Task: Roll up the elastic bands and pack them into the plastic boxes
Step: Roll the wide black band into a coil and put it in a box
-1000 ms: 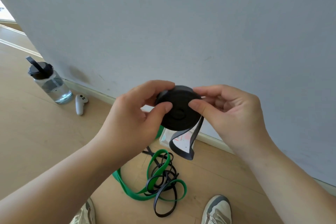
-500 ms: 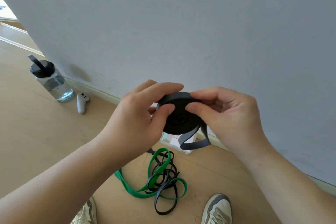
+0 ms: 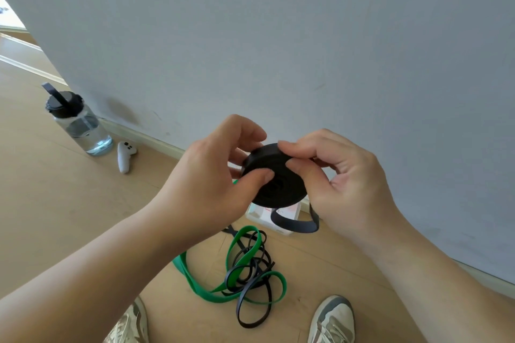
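The roll was held between both hands, well above the floor, its flat face tilted up toward the camera. A short loose tail hung in a loop from its lower right edge, just under the right hand, so that hand seemed the nearer one for the last wrap. The left hand pinched the left rim with its thumb on the face, and the right pinched the top rim. The band looked black, flat, matte and tightly coiled. Straight below it, against the wall, stood the box. Nearer the shoes lay tangled green and black bands.
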